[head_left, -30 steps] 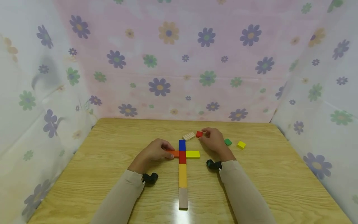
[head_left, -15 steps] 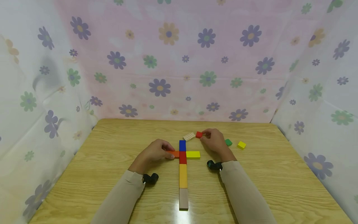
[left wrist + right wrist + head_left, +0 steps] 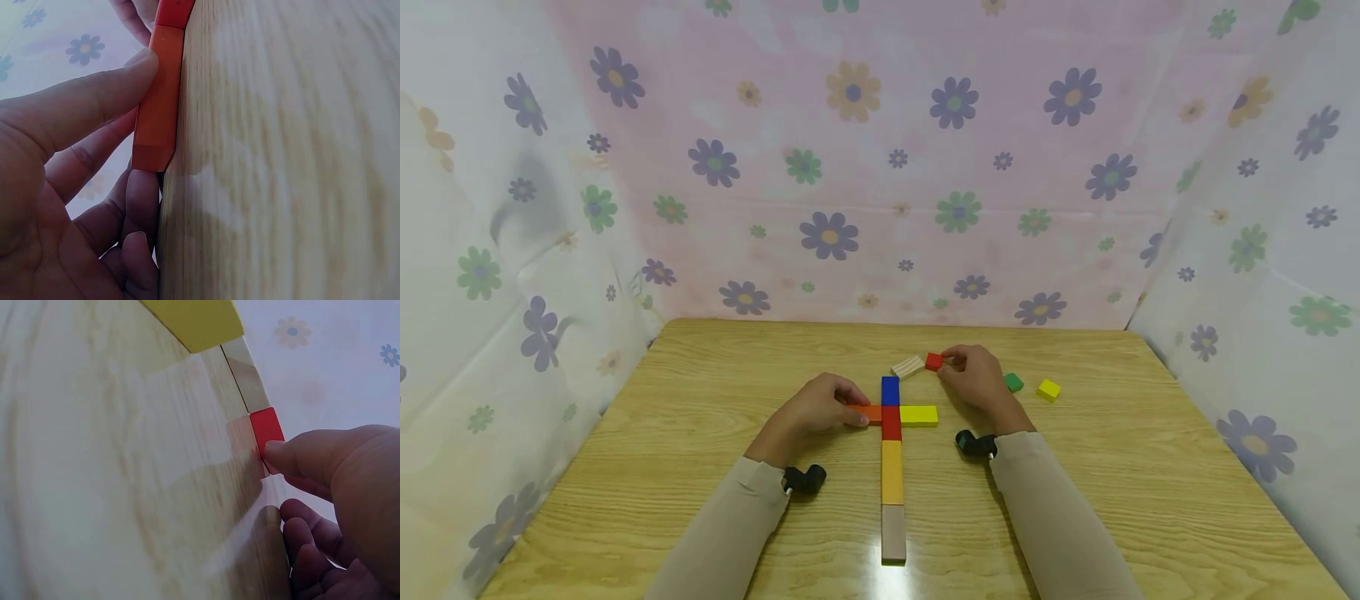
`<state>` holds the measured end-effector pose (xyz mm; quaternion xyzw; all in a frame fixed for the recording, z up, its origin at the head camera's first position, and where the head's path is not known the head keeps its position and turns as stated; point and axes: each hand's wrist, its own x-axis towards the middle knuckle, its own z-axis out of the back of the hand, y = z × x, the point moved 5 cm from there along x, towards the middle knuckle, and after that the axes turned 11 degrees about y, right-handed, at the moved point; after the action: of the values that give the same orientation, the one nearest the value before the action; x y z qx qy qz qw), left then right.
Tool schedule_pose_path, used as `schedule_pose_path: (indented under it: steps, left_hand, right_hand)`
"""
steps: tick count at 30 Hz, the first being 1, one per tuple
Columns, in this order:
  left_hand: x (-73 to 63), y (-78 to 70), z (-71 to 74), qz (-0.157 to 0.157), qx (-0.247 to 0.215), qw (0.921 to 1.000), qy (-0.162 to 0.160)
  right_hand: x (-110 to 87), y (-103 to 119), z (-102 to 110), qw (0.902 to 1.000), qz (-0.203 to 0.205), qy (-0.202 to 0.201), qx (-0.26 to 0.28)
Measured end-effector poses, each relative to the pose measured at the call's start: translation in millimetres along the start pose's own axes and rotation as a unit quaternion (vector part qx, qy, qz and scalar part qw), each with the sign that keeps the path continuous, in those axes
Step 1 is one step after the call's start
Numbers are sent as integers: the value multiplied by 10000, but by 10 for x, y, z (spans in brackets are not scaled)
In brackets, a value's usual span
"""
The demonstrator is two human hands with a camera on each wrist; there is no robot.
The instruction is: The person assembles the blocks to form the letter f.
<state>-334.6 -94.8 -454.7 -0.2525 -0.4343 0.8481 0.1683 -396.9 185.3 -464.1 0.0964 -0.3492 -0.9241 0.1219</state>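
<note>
My left hand (image 3: 822, 402) pinches an orange block (image 3: 160, 94) lying flat, its inner end against the red block (image 3: 891, 423) at the middle of a cross of blocks. A blue block (image 3: 891, 391) lies above that red one, a yellow block (image 3: 919, 416) to its right, and an amber block (image 3: 892, 472) and a greyish-brown block (image 3: 893, 534) run below. At the back, thumb and fingers of my right hand (image 3: 976, 377) pinch a small red block (image 3: 267, 439) on the table. Right beside it sits a pale wood-grain block (image 3: 907, 367).
Behind my right wrist a green block (image 3: 1013, 382) is partly covered, and a small yellow block (image 3: 1049, 390) lies farther right. The wooden table (image 3: 700, 358) ends at a flowered cloth (image 3: 880, 250) hung at the back and both sides.
Both hands hold the same places on their blocks. The whole head view has drifted down very slightly; otherwise nothing has visibly moved.
</note>
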Motion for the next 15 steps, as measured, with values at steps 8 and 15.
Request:
schedule_pose_path:
  steps: [8, 15]
  left_hand:
    - [7, 1, -1, 45, -50, 10000, 8]
    - [12, 42, -7, 170, -217, 9996, 69]
  right_hand:
    - [8, -22, 5, 10000, -24, -49, -2]
    - [29, -32, -3, 10000, -14, -70, 41]
